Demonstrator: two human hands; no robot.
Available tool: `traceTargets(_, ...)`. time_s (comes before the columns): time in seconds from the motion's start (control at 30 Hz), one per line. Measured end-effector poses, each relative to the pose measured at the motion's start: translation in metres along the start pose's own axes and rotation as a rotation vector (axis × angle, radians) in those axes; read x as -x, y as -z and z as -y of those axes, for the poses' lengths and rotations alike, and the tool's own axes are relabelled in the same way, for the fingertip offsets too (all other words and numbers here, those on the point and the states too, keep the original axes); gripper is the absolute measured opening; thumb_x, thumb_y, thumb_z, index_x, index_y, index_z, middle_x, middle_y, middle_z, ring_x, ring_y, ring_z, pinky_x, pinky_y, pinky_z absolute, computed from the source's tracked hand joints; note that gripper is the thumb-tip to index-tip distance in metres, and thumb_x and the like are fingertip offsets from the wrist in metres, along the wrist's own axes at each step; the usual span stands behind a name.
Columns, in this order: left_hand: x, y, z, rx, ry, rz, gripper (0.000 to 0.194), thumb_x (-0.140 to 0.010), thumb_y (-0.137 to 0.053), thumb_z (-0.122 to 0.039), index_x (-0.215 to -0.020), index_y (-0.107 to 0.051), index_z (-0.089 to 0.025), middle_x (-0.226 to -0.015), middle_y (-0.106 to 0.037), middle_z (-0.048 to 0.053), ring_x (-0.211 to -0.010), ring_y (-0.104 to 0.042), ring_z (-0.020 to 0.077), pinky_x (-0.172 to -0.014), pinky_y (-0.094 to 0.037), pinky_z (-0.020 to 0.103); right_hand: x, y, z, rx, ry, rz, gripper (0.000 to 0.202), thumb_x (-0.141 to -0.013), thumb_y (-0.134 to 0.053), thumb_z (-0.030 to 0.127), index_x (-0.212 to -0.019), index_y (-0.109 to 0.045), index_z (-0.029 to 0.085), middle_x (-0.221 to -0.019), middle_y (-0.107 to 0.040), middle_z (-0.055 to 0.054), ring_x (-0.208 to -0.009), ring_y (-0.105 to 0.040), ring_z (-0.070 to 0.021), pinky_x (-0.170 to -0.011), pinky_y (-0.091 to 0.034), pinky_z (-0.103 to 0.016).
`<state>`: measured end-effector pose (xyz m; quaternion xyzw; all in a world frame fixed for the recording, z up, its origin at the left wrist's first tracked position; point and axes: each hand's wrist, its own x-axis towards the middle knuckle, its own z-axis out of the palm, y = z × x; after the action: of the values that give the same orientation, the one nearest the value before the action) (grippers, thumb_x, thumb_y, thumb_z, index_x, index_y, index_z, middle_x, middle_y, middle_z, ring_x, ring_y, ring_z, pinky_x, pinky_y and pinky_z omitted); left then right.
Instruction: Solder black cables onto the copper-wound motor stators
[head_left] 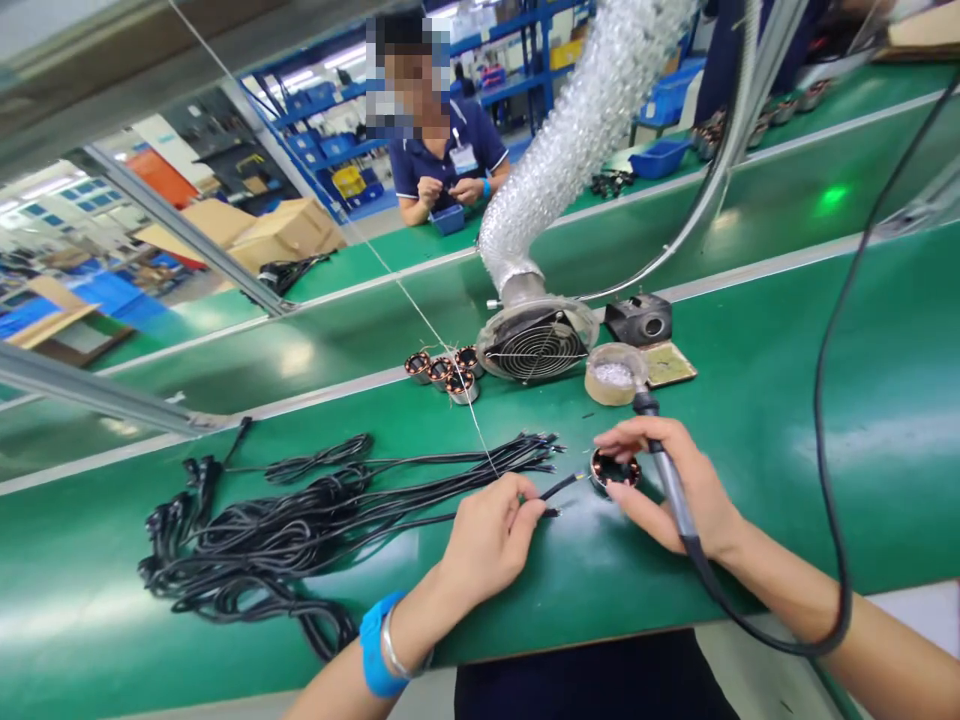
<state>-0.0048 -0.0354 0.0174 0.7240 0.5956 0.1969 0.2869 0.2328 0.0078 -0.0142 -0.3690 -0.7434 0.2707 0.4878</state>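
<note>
Pinched in my left hand [491,535] is a black power cable [562,487], its stripped end with small coloured wires pointing at a ring-shaped motor stator [616,470]. The stator, with copper windings, lies on the green bench between the thumb and fingers of my right hand [686,490]. That same hand also carries a soldering iron [673,490], which crosses over it with its front end pointing away toward a small round bowl [611,375]. Where the iron's tip ends is hard to see. Left of my left hand spreads a pile of black cables [285,530].
Several more stators [442,372] sit beyond the cables. A fan-faced fume extractor [536,345] on a silver duct [555,150] stands mid-bench, near a soldering iron stand [641,320]. The iron's cord [821,420] loops at the right. A co-worker [446,150] sits across the bench.
</note>
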Motion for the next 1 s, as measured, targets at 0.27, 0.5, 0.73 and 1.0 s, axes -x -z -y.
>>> traceTargets(0.27,-0.022,0.01,-0.024,0.093,-0.243,0.015,0.027,-0.101,-0.037,-0.031,-0.094,-0.059,-0.019,-0.087,-0.059,0.004,-0.082,-0.054,0.0165,-0.077,-0.041,0.029,-0.019,-0.021,0.028,-0.165,0.017,-0.038,0.029,-0.087,-0.06,0.015,-0.112,-0.05,0.026,-0.086,-0.067,0.001,-0.07,-0.065,-0.0122,-0.064,-0.057,-0.022)
traceTargets(0.5,-0.037,-0.007,-0.037,0.484,-0.06,0.137,0.04,-0.102,-0.032,-0.046,-0.08,-0.049,-0.019,-0.07,-0.052,-0.002,-0.063,-0.047,0.0118,-0.063,-0.038,0.025,-0.023,-0.023,0.025,-0.025,0.116,-0.226,0.026,-0.086,-0.064,0.015,-0.108,-0.054,0.024,-0.079,-0.063,0.003,-0.061,-0.062,-0.011,-0.058,-0.057,-0.022)
traceTargets(0.73,-0.053,-0.026,-0.034,0.976,0.072,0.087,0.044,-0.088,-0.051,-0.064,-0.084,-0.045,-0.021,-0.059,-0.03,-0.009,-0.05,-0.025,0.0087,-0.047,-0.022,0.021,-0.015,-0.041,0.029,0.087,0.088,-0.398,0.027,-0.086,-0.065,0.011,-0.107,-0.053,0.023,-0.079,-0.062,0.003,-0.059,-0.061,-0.0107,-0.057,-0.056,-0.022)
traceTargets(1.0,-0.055,-0.006,-0.024,0.613,0.004,0.152,0.038,-0.095,-0.043,-0.054,-0.077,-0.044,-0.02,-0.07,-0.042,-0.004,-0.063,-0.036,0.012,-0.058,-0.033,0.024,-0.011,-0.038,0.035,0.175,0.23,-0.279,0.027,-0.081,-0.068,0.013,-0.104,-0.056,0.021,-0.08,-0.064,-0.001,-0.066,-0.063,-0.0172,-0.06,-0.056,-0.03)
